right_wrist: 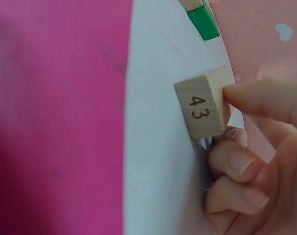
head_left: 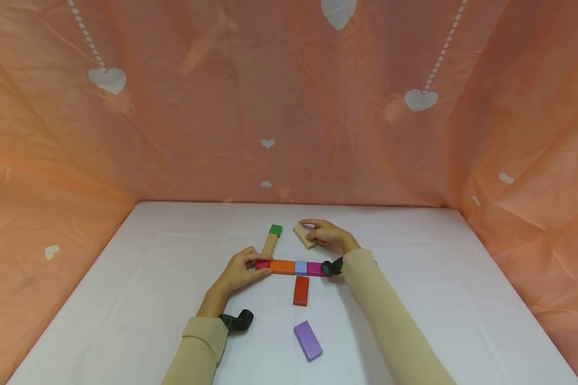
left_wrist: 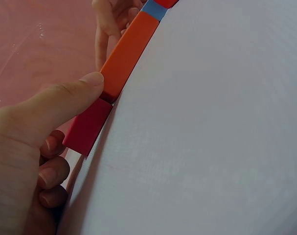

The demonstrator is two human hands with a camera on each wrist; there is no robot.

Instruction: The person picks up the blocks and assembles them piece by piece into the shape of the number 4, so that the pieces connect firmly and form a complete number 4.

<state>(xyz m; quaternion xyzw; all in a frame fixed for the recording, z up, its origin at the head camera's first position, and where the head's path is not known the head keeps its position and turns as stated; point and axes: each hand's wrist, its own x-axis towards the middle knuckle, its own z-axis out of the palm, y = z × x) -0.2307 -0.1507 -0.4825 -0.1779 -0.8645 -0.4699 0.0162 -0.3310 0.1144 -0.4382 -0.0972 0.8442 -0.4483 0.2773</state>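
My left hand (head_left: pixel 238 271) is at the left end of a row of coloured blocks, its thumb and fingers gripping the crimson block (left_wrist: pixel 89 128). The thumb tip lies where that block meets the orange block (left_wrist: pixel 128 56). To the right in the row come a light blue block (head_left: pixel 301 268) and a magenta block (head_left: pixel 315 269), partly covered by the right wrist camera. Behind the row, my right hand (head_left: pixel 331 235) pinches a plain wooden block (right_wrist: pixel 202 107) marked 43, between thumb and fingers. It slants near the table's back.
A plain wooden block (head_left: pixel 270 245) runs back from the row's left part, with a green block (head_left: pixel 276 230) at its far end. In front of the row lies a red block (head_left: pixel 301 291); a purple block (head_left: pixel 308 340) lies nearer. Orange cloth (head_left: pixel 289 107) encloses the white table (head_left: pixel 135 278).
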